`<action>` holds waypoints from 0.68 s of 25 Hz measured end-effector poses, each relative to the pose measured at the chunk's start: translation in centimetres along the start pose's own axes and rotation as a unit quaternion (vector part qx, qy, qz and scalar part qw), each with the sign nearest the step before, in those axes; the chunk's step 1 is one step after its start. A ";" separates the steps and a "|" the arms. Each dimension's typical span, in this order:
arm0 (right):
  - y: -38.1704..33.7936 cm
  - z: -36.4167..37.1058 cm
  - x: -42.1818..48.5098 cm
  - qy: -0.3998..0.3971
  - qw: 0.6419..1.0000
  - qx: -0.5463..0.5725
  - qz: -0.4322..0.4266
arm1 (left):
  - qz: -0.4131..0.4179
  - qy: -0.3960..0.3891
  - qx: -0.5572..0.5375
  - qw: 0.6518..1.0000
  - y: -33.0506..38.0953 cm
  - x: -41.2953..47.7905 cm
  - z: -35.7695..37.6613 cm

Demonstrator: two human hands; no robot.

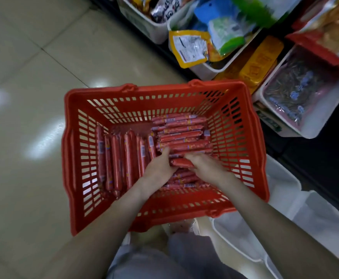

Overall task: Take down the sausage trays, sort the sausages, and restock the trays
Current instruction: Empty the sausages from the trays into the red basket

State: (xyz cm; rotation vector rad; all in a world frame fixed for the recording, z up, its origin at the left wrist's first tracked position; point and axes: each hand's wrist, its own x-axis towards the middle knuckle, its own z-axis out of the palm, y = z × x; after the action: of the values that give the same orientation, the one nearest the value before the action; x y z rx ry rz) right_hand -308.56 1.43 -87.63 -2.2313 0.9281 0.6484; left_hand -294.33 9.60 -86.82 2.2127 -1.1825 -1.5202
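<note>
Glossy tiled floor (pixel 23 77) lies under my red basket (pixel 70 158), with snack bins (pixel 313 129) crowded just beyond. My left hand (pixel 160 168) and right hand (pixel 206 166) curl their fingers (pixel 165 153) round one sausage (pixel 181 162).

Red wrapped sausages (pixel 181 137) lie in two sorted groups.

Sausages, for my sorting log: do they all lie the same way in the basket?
No: the left row runs front to back, while the right stack lies crosswise in the basket.
</note>
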 end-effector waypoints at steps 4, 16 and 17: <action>0.4 1.0 -0.2 0.035 0.993 -0.098 -0.048 | 0.035 0.019 0.195 0.980 -0.1 0.7 0.9; 0.0 0.2 0.9 -0.057 0.967 -0.246 0.019 | 0.047 -0.041 0.374 0.926 -0.6 0.3 2.2; -0.2 0.2 0.8 -0.049 0.962 -0.267 0.025 | 0.040 -0.039 0.398 0.915 -0.4 0.2 2.2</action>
State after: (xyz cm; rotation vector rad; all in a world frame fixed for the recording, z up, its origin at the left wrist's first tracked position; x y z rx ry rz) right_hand -307.94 1.31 -88.18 -2.6146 0.8294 1.1313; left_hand -296.01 10.31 -88.17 2.5013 -2.1919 -1.2187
